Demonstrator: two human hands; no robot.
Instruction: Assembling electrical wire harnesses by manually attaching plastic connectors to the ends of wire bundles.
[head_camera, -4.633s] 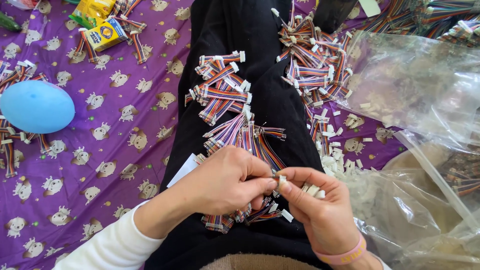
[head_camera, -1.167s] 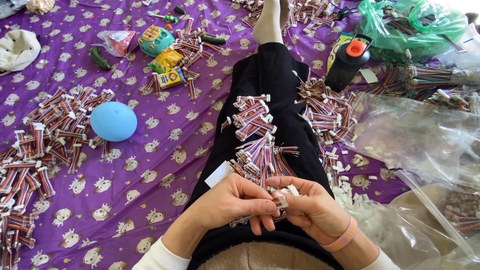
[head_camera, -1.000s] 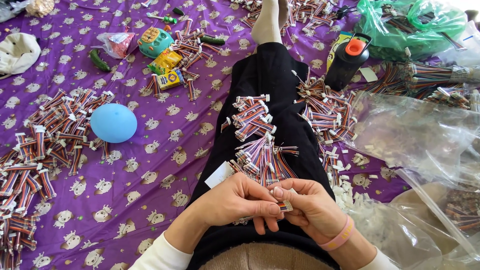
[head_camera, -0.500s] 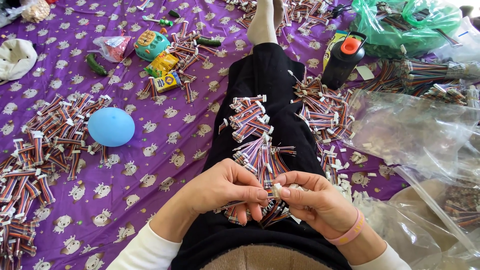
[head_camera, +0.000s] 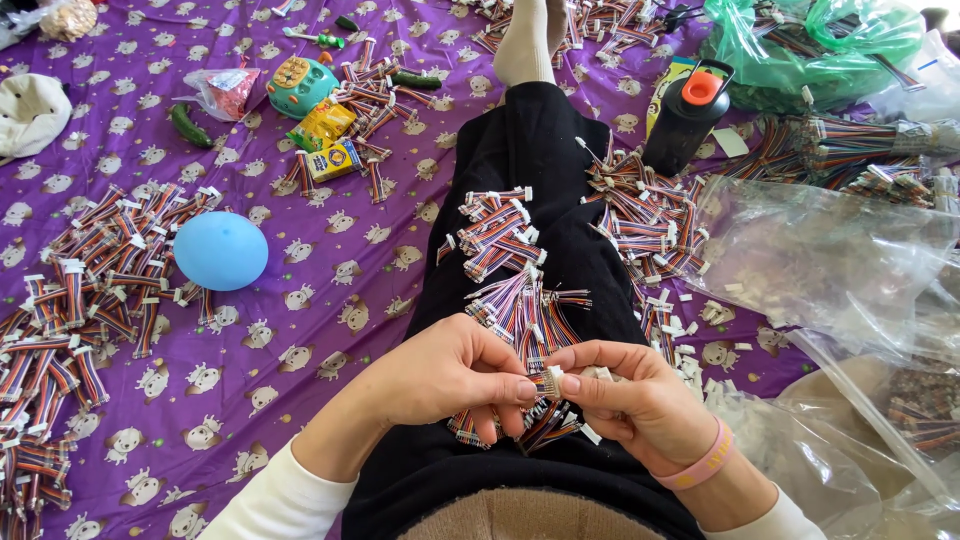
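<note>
My left hand (head_camera: 450, 375) and my right hand (head_camera: 630, 395) meet over my lap, fingertips pinched on the white connector end of one multicoloured ribbon cable (head_camera: 550, 385). Its wires hang down between the hands. Just beyond the hands, a pile of similar ribbon cables (head_camera: 505, 255) with white plugs lies on my black trouser leg (head_camera: 540, 150). A pink band circles my right wrist.
A purple patterned sheet (head_camera: 300, 330) covers the floor. Cable bundles (head_camera: 80, 300) lie left beside a blue balloon (head_camera: 220, 250). More cables (head_camera: 645, 215), a black bottle with orange cap (head_camera: 685, 115), clear plastic bags (head_camera: 830, 260) and a green bag (head_camera: 800, 40) sit right. Toys (head_camera: 300, 85) lie at the back.
Since the oldest frame the view has tilted up, showing more of the sheet. My hands have stayed over my lap, working the cable's connector with small finger movements.
</note>
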